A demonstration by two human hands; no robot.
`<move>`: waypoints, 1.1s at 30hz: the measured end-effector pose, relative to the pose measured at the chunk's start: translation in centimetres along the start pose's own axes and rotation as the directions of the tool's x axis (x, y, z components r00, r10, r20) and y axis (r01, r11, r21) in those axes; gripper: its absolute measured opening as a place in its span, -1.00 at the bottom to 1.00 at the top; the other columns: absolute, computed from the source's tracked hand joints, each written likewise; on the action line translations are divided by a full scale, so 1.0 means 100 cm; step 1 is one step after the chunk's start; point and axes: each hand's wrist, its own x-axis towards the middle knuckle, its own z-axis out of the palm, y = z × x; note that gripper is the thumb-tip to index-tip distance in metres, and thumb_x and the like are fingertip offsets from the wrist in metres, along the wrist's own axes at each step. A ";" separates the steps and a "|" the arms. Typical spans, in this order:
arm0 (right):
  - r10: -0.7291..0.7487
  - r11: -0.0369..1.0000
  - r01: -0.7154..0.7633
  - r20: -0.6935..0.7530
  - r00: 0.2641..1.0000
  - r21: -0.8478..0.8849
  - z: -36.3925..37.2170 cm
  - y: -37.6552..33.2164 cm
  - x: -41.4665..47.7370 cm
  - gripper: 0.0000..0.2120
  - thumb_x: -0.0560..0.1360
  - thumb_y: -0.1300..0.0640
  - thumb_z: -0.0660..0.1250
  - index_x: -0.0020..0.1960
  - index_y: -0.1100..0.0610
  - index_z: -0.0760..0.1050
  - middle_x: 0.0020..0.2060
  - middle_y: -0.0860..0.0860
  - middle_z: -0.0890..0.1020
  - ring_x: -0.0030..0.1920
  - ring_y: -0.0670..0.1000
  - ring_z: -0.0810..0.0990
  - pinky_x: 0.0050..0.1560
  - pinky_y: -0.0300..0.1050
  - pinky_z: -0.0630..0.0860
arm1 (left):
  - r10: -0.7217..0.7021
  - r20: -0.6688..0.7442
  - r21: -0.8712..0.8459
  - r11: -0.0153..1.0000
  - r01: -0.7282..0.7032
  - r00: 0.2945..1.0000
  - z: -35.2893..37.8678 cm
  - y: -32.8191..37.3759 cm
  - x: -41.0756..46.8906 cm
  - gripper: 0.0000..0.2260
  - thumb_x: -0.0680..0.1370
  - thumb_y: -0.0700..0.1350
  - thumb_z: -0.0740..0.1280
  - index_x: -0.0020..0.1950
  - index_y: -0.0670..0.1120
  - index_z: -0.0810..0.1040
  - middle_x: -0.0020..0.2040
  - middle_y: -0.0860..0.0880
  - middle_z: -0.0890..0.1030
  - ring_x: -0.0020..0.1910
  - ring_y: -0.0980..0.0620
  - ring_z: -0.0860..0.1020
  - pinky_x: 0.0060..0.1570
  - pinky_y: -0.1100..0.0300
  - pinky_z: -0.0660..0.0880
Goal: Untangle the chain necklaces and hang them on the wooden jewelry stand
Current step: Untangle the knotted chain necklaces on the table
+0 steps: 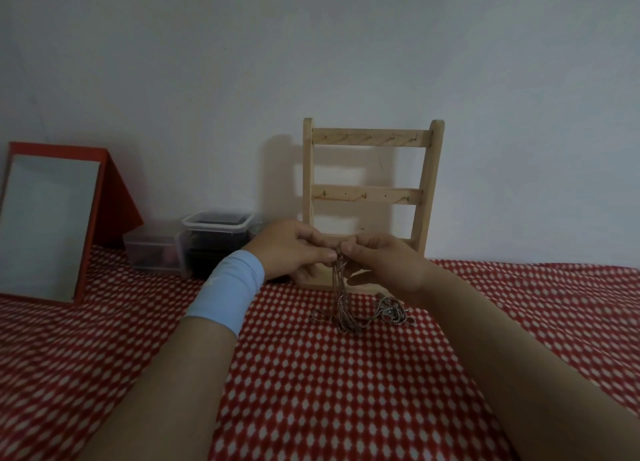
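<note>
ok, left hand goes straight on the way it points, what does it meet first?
Likely the right hand: the left hand points forward and rightward, and both pinch the chain necklaces at nearly one spot. Right behind stands the wooden jewelry stand; depth to it is unclear.

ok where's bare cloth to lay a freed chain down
Bare cloth lies right of the stand, and near you between left arm and right arm. Another patch runs from left arm to mirror. Crowded: boxes pack the stand's left; chains, left hand and right hand fill the space before its base.
</note>
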 end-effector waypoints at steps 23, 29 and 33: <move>-0.126 0.975 0.087 -0.189 0.974 -0.205 0.006 0.005 -0.001 -0.84 0.49 0.30 0.50 -0.05 0.38 0.56 -0.16 0.30 0.70 -0.23 0.16 0.71 -0.09 0.03 0.70 | -0.006 -0.097 0.177 0.984 0.023 0.995 0.016 -0.005 0.012 -0.96 0.52 -0.17 0.35 -0.09 -0.06 0.58 -0.21 -0.10 0.71 -0.21 -0.04 0.70 -0.03 -0.06 0.64; 0.017 0.983 -0.068 -0.281 0.959 -0.172 0.013 -0.002 0.001 -0.73 0.42 0.18 0.59 0.06 0.18 0.61 -0.16 0.09 0.76 -0.22 0.10 0.75 -0.11 0.02 0.72 | 0.136 -0.224 0.250 0.965 -0.078 0.965 0.024 0.000 0.011 -0.95 0.49 -0.17 0.39 -0.12 -0.02 0.58 -0.23 -0.01 0.69 -0.24 0.06 0.67 -0.06 0.03 0.64; 0.001 0.976 -0.072 -0.326 0.945 -0.206 0.011 -0.004 0.000 -0.89 0.44 0.16 0.57 -0.07 0.18 0.71 -0.26 0.02 0.75 -0.29 0.00 0.73 -0.16 -0.04 0.71 | 0.175 -0.221 0.248 0.962 -0.119 0.959 0.026 -0.002 0.012 -0.95 0.50 -0.17 0.38 -0.09 -0.02 0.59 -0.18 -0.01 0.68 -0.18 0.06 0.66 -0.04 0.03 0.63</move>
